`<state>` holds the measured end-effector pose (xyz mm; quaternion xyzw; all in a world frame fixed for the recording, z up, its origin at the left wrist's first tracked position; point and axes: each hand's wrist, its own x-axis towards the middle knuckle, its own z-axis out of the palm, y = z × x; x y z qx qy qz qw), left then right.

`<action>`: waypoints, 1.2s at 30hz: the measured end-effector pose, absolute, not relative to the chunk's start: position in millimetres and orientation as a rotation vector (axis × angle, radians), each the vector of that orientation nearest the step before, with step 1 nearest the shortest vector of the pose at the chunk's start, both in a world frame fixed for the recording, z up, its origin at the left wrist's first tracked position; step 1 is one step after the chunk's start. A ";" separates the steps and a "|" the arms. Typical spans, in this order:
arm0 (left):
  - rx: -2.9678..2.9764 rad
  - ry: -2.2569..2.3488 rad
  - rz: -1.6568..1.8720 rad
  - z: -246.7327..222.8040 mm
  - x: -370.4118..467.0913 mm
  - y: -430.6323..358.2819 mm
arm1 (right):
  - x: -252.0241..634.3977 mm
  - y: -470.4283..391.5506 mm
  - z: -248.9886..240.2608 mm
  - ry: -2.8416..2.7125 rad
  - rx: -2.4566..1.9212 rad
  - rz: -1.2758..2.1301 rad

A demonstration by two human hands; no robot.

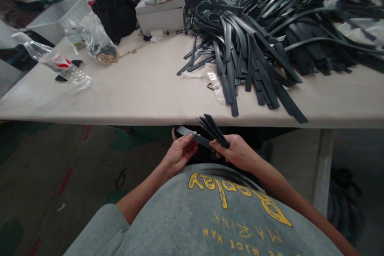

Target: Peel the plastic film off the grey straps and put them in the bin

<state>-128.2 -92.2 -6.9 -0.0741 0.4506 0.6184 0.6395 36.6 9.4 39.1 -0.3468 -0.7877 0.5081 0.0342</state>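
My left hand [180,153] pinches one flat dark strap [202,140] near its end, thumb on top. The strap's tip beyond the thumb looks lighter grey. My right hand [235,150] is closed around a small bundle of black straps [214,128], whose ends fan out up and to the left. The single strap runs from the left fingers across to the right hand. Both hands are in front of my body, just below the table's front edge. The far ends of the held straps are hidden.
A large heap of black straps [240,48] covers the right of the table [135,88]. A white box [160,16], a black bag [115,12], a plastic bag of small brass-coloured parts [103,44] and a plastic bottle [57,62] lie at the back and left.
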 end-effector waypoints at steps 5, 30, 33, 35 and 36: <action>-0.060 1.031 1.314 -12.6 -117.0 -91.3 | 28.8 8.2 31.4 -2.454 -1.040 1.399; -0.558 0.999 1.722 -30.6 -179.4 -104.8 | 63.8 5.3 60.5 -1.811 -0.613 1.945; -0.669 1.293 1.861 -44.0 -219.4 -130.5 | 74.8 9.5 64.0 -1.750 -0.648 1.939; -0.673 1.409 1.943 -46.5 -238.3 -150.4 | 75.9 9.3 60.9 -1.745 -0.688 1.953; -0.659 1.468 1.993 -45.0 -244.8 -159.0 | 74.9 8.3 58.2 -1.736 -0.703 1.976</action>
